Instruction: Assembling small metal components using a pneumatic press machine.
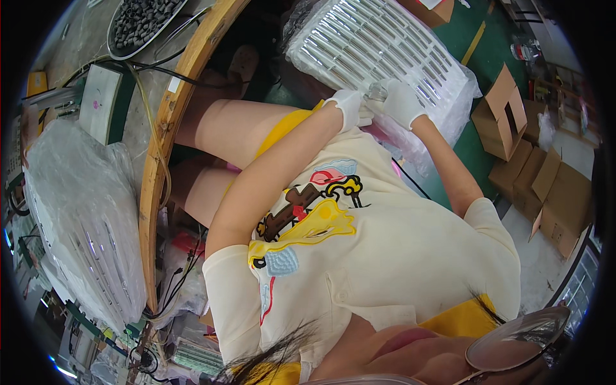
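Green workshop flooring [478, 151] fills the 2 o'clock part of the view, with several open brown cardboard boxes [545, 186] standing on it toward 3 o'clock. At 9 o'clock runs a grey worktable with a curved wooden rim [168, 122]; on it lie a big stack of trays under clear plastic wrap [83, 212], a small white and green box-shaped device [102, 102], and, at 11 o'clock, an oval dish of small dark cylinders [138, 19].

At 12 o'clock a white ribbed plastic tray with rows of long narrow slots [378, 51] lies across the seated person's knees, tilted, atop a bundle of more clear-wrapped trays [443, 122]. Both hands wear white cloth gloves and meet at the near edge of this tray. The left gloved hand [350, 106] is curled, its fingers closed narrowly around a small clear piece [377, 93], though what exactly sits in the grip is too small to tell. The right gloved hand [403, 101] is just beside it, touching the same clear piece, fingers bent and close together; whether it truly grips cannot be told.

A cream shirt with a bright cartoon print [359, 244] fills the centre of the view.
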Available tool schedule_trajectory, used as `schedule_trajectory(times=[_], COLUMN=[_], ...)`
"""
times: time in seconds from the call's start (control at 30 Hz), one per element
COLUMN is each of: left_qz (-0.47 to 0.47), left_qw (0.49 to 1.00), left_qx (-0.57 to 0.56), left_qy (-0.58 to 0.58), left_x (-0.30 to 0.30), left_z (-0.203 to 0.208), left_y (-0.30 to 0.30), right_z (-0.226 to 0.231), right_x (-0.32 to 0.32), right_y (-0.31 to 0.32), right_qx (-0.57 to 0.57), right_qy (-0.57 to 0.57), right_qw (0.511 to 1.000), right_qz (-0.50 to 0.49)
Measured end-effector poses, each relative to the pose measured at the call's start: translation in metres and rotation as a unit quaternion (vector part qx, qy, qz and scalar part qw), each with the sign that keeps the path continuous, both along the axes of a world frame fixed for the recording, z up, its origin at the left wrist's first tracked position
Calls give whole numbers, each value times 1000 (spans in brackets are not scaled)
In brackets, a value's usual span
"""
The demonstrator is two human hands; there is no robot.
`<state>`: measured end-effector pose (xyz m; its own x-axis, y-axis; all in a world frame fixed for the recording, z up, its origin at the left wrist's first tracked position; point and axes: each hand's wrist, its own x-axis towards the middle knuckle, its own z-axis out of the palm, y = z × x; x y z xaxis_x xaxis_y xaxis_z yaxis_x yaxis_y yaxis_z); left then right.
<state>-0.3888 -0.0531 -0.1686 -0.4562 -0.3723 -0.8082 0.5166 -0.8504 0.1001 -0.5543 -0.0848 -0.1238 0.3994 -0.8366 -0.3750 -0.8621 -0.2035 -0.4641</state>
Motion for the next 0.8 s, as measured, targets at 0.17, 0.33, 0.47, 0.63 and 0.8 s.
schedule_trajectory(times=[0.17, 0.33, 0.47, 0.63, 0.8], left_qz=[21, 26, 10, 19, 6], left_qw=[999, 999, 1000, 999, 999], left_qx=[24, 17, 3, 4, 4], left_qy=[1, -17, -23, -39, -40], left_x=[-3, -3, -4, -3, -4], left_z=[-2, -5, -7, -12, -16], left_y=[-2, -2, -2, -1, -1], right_z=[-17, -15, -16, 4, 4], right_x=[-5, -5, -8, -22, -56], right_y=[-8, -8, -8, -12, -1], right_qx=[-40, -76, -81, -19, -60], right_qy=[72, 60, 47, 6, 23], right_qw=[996, 995, 995, 998, 994], right_qz=[-19, -25, -15, -62, -87])
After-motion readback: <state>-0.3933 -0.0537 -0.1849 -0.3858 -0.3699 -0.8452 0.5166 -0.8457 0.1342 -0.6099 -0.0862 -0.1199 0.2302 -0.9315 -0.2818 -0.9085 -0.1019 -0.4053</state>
